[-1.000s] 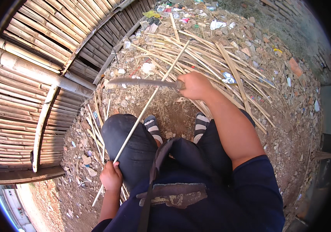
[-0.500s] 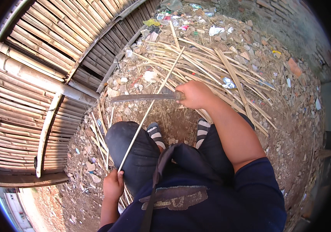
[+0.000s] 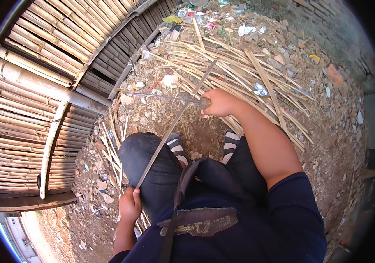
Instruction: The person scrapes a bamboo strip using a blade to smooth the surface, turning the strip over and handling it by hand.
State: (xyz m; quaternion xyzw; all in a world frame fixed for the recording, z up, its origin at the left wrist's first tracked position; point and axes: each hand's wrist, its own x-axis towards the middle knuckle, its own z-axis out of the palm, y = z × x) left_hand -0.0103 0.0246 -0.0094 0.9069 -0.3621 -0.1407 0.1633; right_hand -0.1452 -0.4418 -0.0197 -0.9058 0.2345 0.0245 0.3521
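– Changed since half a second ago?
– Yes. Turned the long, thin bamboo strip [image 3: 158, 153] from a pale face to a grey-brown one, and rolled the long, dark metal knife [image 3: 163, 95] from its broad flat to a narrow edge.
– Held how?
– Pinching the strip low down with the left hand [image 3: 129, 204], thumb uppermost, just beside the left thigh; closed in a fist around the knife's brown handle [image 3: 205, 103] with the right hand [image 3: 221, 103].
– Lying where?
– Slanting over the left knee from near left to far right, crossing the knife close to its handle. Unable to tell whether touching there.
– Counted?
– Counting one knife, one held strip, two grey-and-white striped shoes [image 3: 177, 148] and one orange-red brick piece [image 3: 335, 75] at far right. Too many to count in the tangled pile of pale bamboo strips [image 3: 233, 74] beyond.
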